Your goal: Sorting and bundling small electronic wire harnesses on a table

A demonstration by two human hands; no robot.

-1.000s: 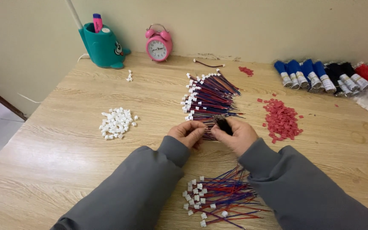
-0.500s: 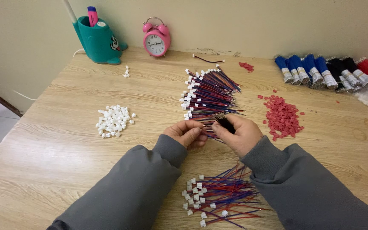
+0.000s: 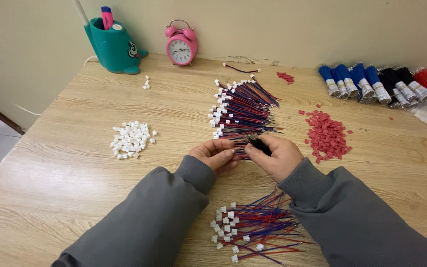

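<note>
Wooden counter (image 3: 75, 168) fills the view, against a beige wall.

Grey sleeves (image 3: 149, 222) come in from the bottom edge, both hands meeting at counter centre.

Big fan of red/blue wire leads (image 3: 243, 111) with white connector ends lies just beyond the hands, connectors facing left. A second, looser pile of wired leads (image 3: 255, 227) sits nearer the person, between the two forearms.

Right edge: row of bundled wire hanks (image 3: 371, 84), blue, then black, then red, well apart from the hands.

Red pile of small plastic housings (image 3: 328, 134) just right of the hands. White pile of connector housings (image 3: 132, 139) to the left, near but not touching.

Back edge: teal pen holder (image 3: 114, 47) with a pink marker, pink alarm clock (image 3: 181, 46) beside it. A few stray red bits (image 3: 286, 76) and a single lead (image 3: 240, 68) near the wall.

Left hand (image 3: 218, 154): grip pinched together on the thin wire ends, thumb and fingertips closed.

Right hand (image 3: 275, 155): grip clamped around a small dark bundle of wires (image 3: 257, 144), which runs across to the left hand. The bundle is held just above the counter, at the near tip of the big fan.
</note>
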